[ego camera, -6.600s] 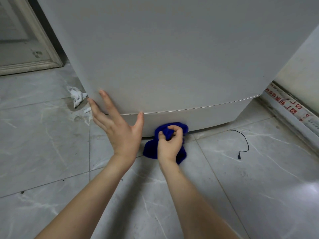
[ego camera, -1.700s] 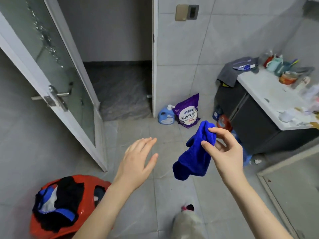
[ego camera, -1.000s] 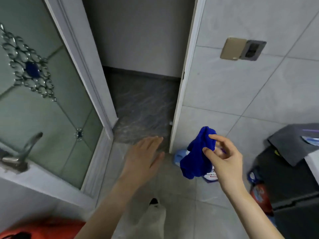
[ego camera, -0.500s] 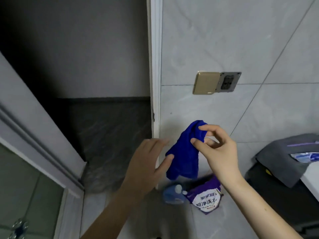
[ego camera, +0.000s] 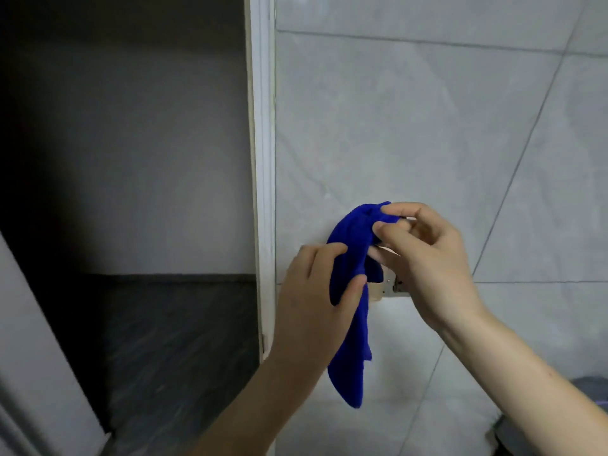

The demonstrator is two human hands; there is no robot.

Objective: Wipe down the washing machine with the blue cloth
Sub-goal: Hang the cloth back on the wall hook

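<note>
The blue cloth [ego camera: 350, 304] hangs in the air in front of a grey tiled wall, bunched at the top and trailing downward. My right hand [ego camera: 424, 261] pinches its upper end between thumb and fingers. My left hand [ego camera: 316, 301] grips the cloth's middle from the left, thumb over the fabric. The washing machine is out of view.
A white door frame [ego camera: 263, 159] runs vertically left of my hands, with a dark doorway [ego camera: 131, 192] beyond it. A wall socket plate [ego camera: 391, 286] is partly hidden behind the cloth and my hands. A grey object [ego camera: 589, 386] shows at the lower right edge.
The view has tilted upward along the wall. My left hand, open half a second ago, has closed on the middle of the cloth, which my right hand still holds.
</note>
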